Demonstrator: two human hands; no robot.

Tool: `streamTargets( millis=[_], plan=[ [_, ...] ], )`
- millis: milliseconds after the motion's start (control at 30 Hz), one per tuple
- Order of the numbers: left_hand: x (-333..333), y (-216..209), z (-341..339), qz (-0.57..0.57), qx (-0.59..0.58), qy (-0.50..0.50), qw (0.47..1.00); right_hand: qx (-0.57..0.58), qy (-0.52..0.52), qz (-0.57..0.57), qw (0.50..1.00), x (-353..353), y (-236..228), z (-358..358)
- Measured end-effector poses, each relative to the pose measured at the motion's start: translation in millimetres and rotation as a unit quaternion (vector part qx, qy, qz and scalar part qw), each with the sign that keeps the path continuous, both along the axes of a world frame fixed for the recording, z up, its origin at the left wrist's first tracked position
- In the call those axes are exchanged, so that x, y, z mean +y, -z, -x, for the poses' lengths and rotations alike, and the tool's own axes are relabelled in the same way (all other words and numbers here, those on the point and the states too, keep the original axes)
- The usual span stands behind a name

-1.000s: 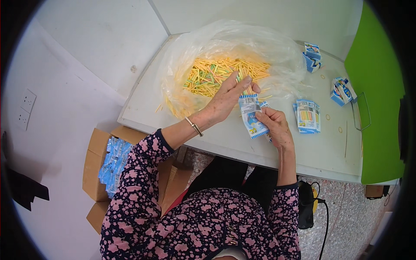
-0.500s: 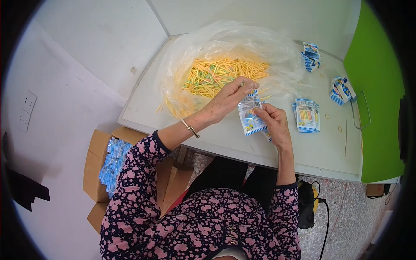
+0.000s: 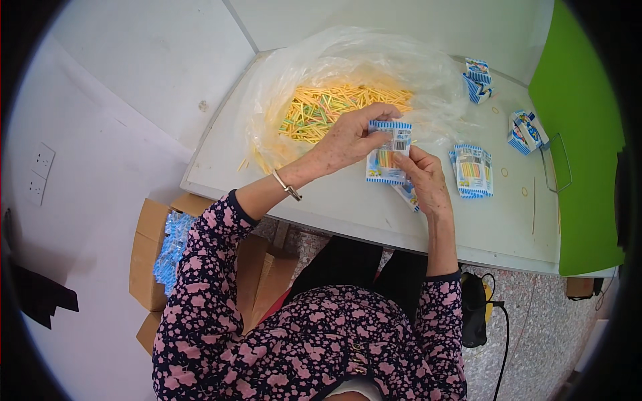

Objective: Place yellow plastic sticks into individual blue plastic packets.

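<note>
Between my hands is a small blue-and-white packet (image 3: pixel 386 175) with a striped edge, a printed code and yellowish sticks showing on its face. My left hand (image 3: pixel 353 137), with a bracelet at its wrist, pinches the packet's upper left part. The fingers of my right hand (image 3: pixel 425 177) grip its right side. Another blue packet (image 3: pixel 406 194) sticks out below, by my right hand; whether that hand holds it I cannot tell. Just behind my left hand, many thin yellow, green and pinkish sticks (image 3: pixel 334 100) lie in a large clear plastic bag (image 3: pixel 435 80).
To the right lies a stack of similar packets (image 3: pixel 473 170). Bundled packets (image 3: pixel 525 134) and more bundles (image 3: pixel 477 81) sit farther back, near rubber bands (image 3: pixel 504 172). A green panel (image 3: pixel 582 147) borders the table's (image 3: pixel 334 210) right side. A cardboard box (image 3: pixel 146 257) with blue packets stands at lower left.
The packet in my hands has turned more upright and its striped top edge now shows. My left hand has shifted slightly left and up, its thumb now across the packet's front.
</note>
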State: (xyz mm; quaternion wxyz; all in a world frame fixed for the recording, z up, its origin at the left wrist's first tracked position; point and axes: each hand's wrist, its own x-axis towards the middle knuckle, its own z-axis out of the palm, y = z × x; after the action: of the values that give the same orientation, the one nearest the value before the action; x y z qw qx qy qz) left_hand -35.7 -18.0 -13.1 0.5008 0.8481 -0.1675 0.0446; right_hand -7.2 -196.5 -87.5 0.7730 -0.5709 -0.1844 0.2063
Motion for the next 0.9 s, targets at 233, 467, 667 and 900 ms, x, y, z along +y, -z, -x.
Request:
streamTargets(
  millis=[233, 467, 667, 900],
  plan=[
    [-0.5, 8.5, -6.2, 0.101, 0.072, 0.032, 0.992, -0.003, -0.007, -0.029, 1.0, -2.6, 2.3, 2.0],
    [-4.2, 8.2, -5.4, 0.089, 0.004, 0.035, 0.995, 0.013, -0.014, -0.029, 0.999, 0.8, -3.0, 7.6],
    [-2.0, 0.5, -4.2, 0.036, 0.013, 0.051, 0.998, 0.007, -0.024, 0.032, 0.999, -5.1, -1.8, 5.0],
    [-6.3, 9.6, -8.6, 0.007, 0.008, 0.081, 0.997, 0.002, -0.028, 0.025, 0.999, -10.9, -0.8, 5.6]
  ],
)
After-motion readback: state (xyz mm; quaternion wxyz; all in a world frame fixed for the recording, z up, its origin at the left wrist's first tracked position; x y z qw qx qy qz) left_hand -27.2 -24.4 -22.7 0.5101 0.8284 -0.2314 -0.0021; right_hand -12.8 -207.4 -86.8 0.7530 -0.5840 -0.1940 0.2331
